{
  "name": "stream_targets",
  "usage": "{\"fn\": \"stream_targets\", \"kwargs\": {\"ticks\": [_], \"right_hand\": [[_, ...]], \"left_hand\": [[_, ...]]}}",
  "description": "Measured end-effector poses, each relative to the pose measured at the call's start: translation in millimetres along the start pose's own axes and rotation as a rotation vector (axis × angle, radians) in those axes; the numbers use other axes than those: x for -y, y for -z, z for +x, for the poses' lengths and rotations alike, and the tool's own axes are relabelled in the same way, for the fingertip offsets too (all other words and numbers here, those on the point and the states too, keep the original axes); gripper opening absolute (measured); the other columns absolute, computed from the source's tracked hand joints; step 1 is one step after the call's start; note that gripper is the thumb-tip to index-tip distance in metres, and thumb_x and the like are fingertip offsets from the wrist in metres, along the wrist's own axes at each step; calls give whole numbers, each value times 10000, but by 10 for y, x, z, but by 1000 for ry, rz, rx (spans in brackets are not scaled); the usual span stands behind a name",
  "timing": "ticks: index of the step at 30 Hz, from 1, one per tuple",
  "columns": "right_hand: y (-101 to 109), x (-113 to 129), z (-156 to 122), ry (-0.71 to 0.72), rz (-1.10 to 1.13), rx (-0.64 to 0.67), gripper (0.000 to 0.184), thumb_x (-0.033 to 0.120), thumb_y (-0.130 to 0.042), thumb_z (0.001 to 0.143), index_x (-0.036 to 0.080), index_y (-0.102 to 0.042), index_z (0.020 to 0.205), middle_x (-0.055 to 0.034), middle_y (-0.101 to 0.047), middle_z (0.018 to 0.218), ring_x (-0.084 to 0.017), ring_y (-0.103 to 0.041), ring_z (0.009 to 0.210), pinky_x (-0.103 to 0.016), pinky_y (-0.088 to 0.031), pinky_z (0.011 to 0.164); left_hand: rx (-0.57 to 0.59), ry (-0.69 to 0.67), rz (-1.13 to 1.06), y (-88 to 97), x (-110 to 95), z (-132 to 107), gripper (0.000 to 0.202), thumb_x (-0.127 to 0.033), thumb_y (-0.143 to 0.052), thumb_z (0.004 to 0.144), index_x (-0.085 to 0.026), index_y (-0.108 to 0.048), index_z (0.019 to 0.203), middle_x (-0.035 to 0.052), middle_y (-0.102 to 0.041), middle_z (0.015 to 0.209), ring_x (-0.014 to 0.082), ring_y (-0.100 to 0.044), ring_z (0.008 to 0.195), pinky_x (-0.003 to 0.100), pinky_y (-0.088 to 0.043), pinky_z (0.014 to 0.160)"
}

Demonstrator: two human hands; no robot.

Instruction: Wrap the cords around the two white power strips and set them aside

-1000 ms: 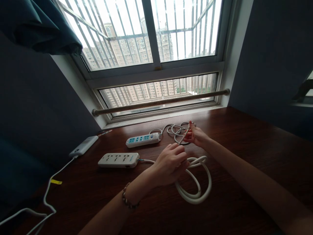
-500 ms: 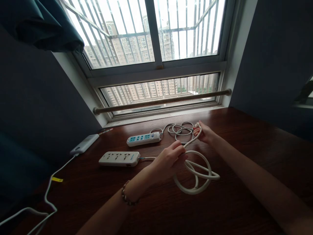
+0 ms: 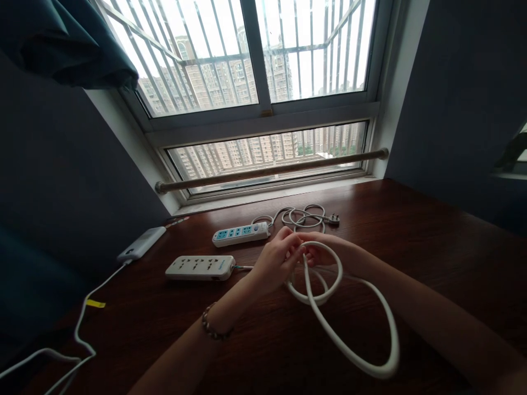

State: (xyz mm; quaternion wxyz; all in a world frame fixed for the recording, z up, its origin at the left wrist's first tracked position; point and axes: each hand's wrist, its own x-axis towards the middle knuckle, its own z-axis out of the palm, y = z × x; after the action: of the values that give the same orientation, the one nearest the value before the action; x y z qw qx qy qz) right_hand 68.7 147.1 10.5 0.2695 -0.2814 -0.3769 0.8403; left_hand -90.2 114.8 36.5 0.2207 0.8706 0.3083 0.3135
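Note:
My left hand and my right hand meet above the dark wooden table, both closed on a thick white cable. The cable hangs from them in loops: a small one under my hands and a large one sweeping towards the near right. It runs left to a white power strip lying flat on the table. A bracelet sits on my left wrist.
Behind lies a second power strip with blue sockets, its thin grey cord coiled and ending in a plug. A white power bank with a trailing cable sits at the left. A barred window is ahead.
My right hand has come back from the far coil to join my left hand. The white cable now forms a much larger loop reaching the near right.

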Motion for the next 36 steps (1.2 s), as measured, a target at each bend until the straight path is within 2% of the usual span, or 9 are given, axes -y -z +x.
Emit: {"fn": "stream_targets", "kwargs": {"ticks": [5, 8, 12, 16, 21, 24, 28, 31, 36], "right_hand": [[50, 159, -52, -148, -193, 29, 409, 375, -244, 871, 88, -507, 747, -49, -516, 575, -91, -473, 458, -166, -379, 398], [97, 154, -18, -130, -212, 16, 438, 421, -230, 873, 99, -496, 738, -24, -477, 535, -77, -428, 421, -151, -323, 366], [95, 141, -40, -50, -269, 59, 619, 607, -170, 841, 95, -513, 782, -61, -538, 653, -98, -498, 518, -190, -402, 451], [17, 231, -201, 84, -549, 94, 510, 571, -484, 757, 90, -520, 924, -67, -565, 757, -122, -544, 627, -219, -437, 545], [-263, 285, -479, 452, -1071, -155, 631, 257, -690, 630, 175, -393, 1181, -55, -526, 956, -165, -522, 846, -295, -440, 735], [-524, 171, -575, 767, -1605, -509, 418, 100, -603, 636, 157, -505, 1037, -85, -463, 1061, -205, -435, 978, -336, -380, 848], [-733, 4, -536, 769, -2016, -672, 87, 106, -491, 769, 130, -554, 825, -89, -525, 873, -250, -403, 980, -415, -318, 881], [-704, 19, -479, 777, -2118, -701, 135, 113, -438, 824, 136, -563, 778, -81, -554, 808, -241, -421, 959, -446, -239, 930], [-600, 275, -651, 884, -1927, -739, 145, 234, -478, 837, 149, -566, 757, -61, -564, 787, -192, -464, 824, -317, -350, 780]], "left_hand": [[-23, 12, 28, -1, -38, -20, 120, -249, -381, 879, -197, -489, 864, 36, -474, 1072, 147, -502, 831, 268, -382, 744], [-31, 47, 48, -18, -22, -19, 129, -264, -368, 886, -195, -477, 889, 29, -528, 933, 151, -513, 782, 272, -382, 721], [-49, 84, 62, -15, 34, -17, 157, -280, -352, 892, -191, -452, 810, 1, -534, 728, 144, -508, 665, 262, -367, 633], [-126, 122, 38, -14, 81, -12, 166, -268, -360, 888, -200, -408, 745, -22, -517, 641, 129, -490, 577, 242, -341, 559], [-209, 143, 45, -43, 108, -6, 145, -269, -357, 890, -205, -418, 775, -19, -536, 657, 131, -507, 576, 242, -342, 564], [-278, 139, 114, -51, 110, -6, 133, -254, -357, 889, -206, -417, 781, -23, -514, 643, 136, -489, 567, 249, -325, 557], [-321, 136, 158, -55, 88, -15, 127, -247, -365, 885, -209, -403, 770, -36, -478, 617, 135, -468, 552, 250, -303, 541], [-300, 150, 138, -55, 76, -14, 142, -259, -348, 887, -208, -409, 770, -32, -474, 619, 138, -467, 556, 252, -322, 546], [-364, 122, 165, -5, 183, 42, 145, -274, -367, 870, -188, -470, 814, 47, -506, 909, 183, -493, 844, 312, -384, 750]]}}
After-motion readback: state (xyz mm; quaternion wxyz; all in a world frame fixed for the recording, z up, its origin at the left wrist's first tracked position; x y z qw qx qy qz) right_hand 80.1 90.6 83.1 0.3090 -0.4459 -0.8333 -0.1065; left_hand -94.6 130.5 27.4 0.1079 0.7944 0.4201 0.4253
